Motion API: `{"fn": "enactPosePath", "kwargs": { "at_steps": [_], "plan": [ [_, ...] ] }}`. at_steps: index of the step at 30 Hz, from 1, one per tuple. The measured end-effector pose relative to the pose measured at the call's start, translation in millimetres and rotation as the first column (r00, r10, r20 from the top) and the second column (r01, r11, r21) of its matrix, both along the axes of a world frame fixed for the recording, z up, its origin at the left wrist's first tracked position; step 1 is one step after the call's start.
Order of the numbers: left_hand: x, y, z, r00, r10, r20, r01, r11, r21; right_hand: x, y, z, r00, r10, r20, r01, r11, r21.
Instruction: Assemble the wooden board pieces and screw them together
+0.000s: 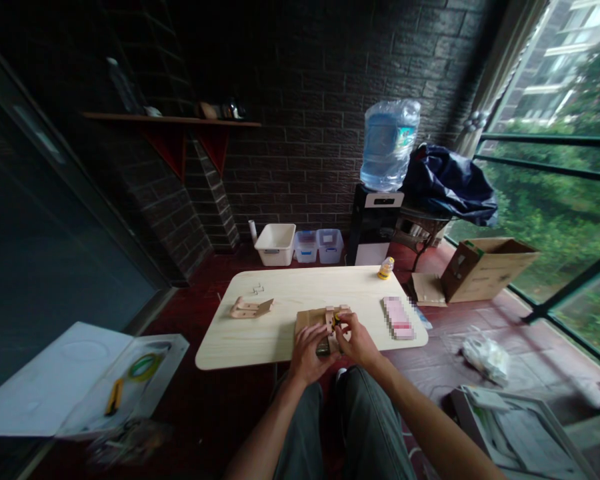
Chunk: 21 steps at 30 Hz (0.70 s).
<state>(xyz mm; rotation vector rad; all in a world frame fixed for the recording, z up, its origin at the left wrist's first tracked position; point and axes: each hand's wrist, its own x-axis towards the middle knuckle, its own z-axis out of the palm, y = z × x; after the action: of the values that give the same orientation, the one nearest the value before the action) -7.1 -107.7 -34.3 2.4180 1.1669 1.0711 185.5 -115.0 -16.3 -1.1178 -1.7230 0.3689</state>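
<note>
**Fingers (314,333) bunched over a wooden part (329,319) by the near edge of the table (230,348)**

The left hand (310,352) lies fairly flat, its fingers on or beside the part. The right hand (356,341) has thumb and fingers drawn narrow about a small yellow-and-black piece (337,321); whether they grip it, I cannot tell. The part sits at twelve o'clock from the lap. With the edge so close, a slip could drop the small piece to the floor, and a light left hand could let the part twist.

From the hands, brown cardboard (306,319) at ten o'clock crowds the left fingers. Farther out that way lie a wooden frame (245,309) and tiny metal bits (258,289), which a sleeve could scatter. A bottle (385,269) stands at one o'clock, and a pink item (399,316) lies near three; neither seems in the way.
</note>
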Motion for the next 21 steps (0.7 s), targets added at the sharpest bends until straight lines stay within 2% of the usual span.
{"fn": "enactPosePath", "kwargs": {
  "at_steps": [9,21],
  "plan": [
    [-0.7,-0.6,0.4,1.000,0.004,0.016,-0.004,1.000,0.022,8.2,-1.1,0.8,0.997,0.006,-0.079,-0.012,0.997,-0.073],
    [-0.6,4.0,-1.2,1.000,0.008,-0.005,-0.008,1.000,0.013,-0.4,3.9,0.3,1.000,-0.015,-0.019,0.014,0.998,-0.055]
  ]
}}
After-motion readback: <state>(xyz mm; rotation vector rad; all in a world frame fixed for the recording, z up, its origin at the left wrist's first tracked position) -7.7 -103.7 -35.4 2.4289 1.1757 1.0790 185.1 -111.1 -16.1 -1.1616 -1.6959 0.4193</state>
